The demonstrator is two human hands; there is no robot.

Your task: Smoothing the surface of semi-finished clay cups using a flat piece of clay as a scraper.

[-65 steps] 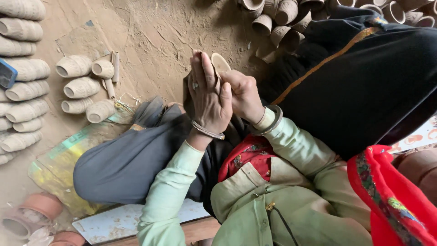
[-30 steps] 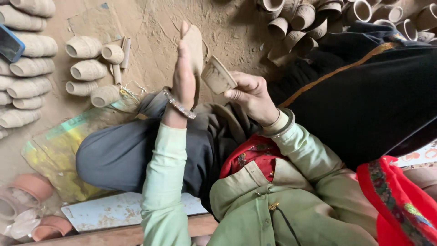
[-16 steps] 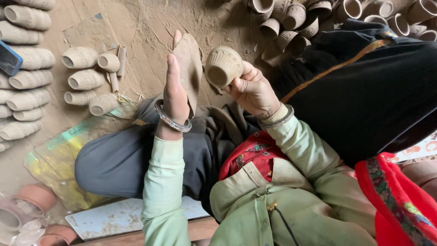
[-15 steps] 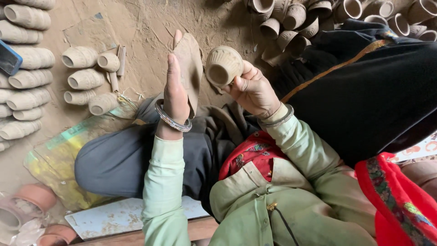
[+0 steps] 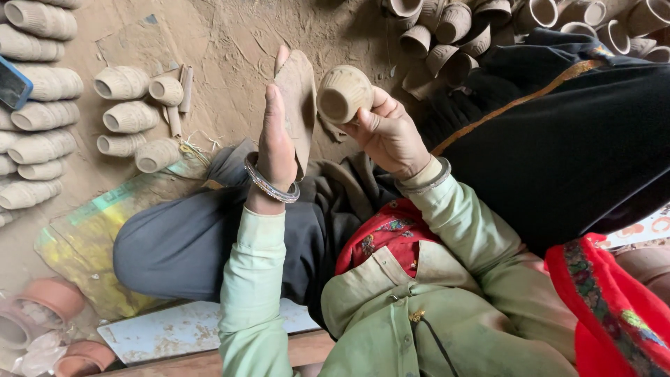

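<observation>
Two hands: both up in front of the person, over a dusty dirt floor (image 5: 230, 42), nearly side by side.
Right hand (image 5: 387, 132): fingers curled round a small unfired clay cup (image 5: 343, 92), gripping it from the base end, mouth tipped toward the left hand.
Clay cup: pale tan, ribbed, held mid-air just right of the left palm; can't tell if it touches.
Left hand (image 5: 283, 122): flat and open, fingers straight and together, palm caked in clay and turned toward the cup, holding nothing.
Wrists: metal bangles (image 5: 271, 187) on the left wrist, pale green sleeves (image 5: 255, 279) on both arms.
Far left: rows of pale clay cups lying on their sides (image 5: 129, 115), plus a longer stack (image 5: 35, 119) at the left edge.
Far right: another heap of cups (image 5: 453, 28), mouths mostly facing up or out.
Lap: grey trouser leg (image 5: 181, 237) folded across, dark shawl with a gold stripe (image 5: 558, 132) on the right.
Near left: a colourful plastic sheet (image 5: 84, 244) under the knee, reddish fired pots (image 5: 42, 300) in the corner, a scuffed blue-white board (image 5: 181, 328) near the bottom edge.
Top left edge: corner of a blue phone-like thing (image 5: 10, 84), mostly cut off.
</observation>
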